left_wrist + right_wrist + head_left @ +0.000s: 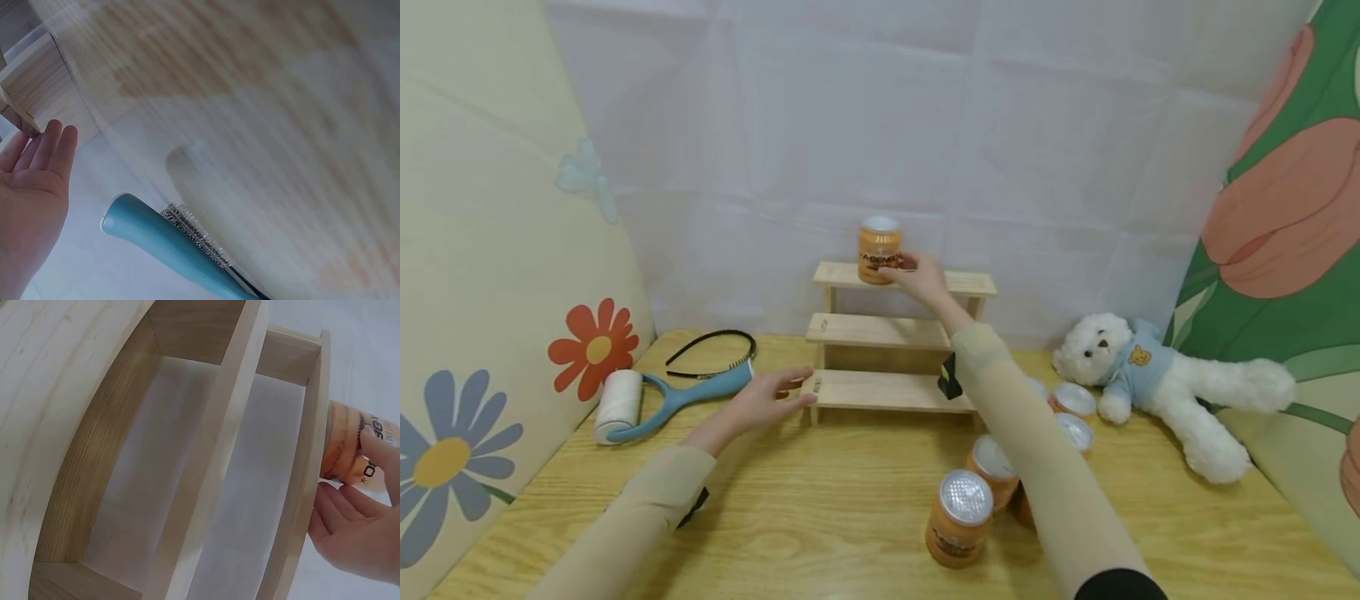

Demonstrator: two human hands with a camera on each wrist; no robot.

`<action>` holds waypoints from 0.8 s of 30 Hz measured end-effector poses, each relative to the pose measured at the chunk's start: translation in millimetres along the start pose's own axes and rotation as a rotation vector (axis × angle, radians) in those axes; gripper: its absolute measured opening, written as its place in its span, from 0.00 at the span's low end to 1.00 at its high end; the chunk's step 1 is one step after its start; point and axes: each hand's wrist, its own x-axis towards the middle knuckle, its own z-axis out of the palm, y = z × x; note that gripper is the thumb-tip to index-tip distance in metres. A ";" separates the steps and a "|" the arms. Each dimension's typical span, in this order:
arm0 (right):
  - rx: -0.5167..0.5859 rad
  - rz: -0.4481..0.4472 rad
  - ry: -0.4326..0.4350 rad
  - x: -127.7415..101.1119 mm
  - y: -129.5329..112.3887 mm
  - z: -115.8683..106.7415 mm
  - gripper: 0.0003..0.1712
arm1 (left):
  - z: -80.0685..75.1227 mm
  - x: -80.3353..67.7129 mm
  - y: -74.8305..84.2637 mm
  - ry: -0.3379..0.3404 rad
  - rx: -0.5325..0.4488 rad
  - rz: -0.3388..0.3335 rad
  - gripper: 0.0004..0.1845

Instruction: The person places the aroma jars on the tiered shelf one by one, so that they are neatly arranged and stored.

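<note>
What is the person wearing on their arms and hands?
Both arms wear long beige sleeves: the left sleeve and the right sleeve. A small black device is strapped at each wrist. The left hand and right hand are bare, with no gloves.

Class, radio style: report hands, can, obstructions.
Right hand touching orange can on stepped shelf's top tier. Left hand open, at shelf's bottom step. Nothing blocking.

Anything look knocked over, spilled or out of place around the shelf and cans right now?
Nothing spilled or damaged. The cans on the table stand upright, and the can under the right hand sits upright on the top step of the shelf. Only the teddy bear lies flopped on its side, right of the shelf.
</note>
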 end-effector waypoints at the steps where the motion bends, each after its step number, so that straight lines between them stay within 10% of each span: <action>1: 0.001 0.008 -0.008 -1.1 0.0 -1.7 0.34 | 0.2 0.5 -0.6 0.000 0.001 0.000 0.35; 24: 0.014 -0.024 -0.158 -55.1 -12.2 -49.3 0.28 | -9.3 8.6 -9.1 0.007 -0.010 -0.008 0.34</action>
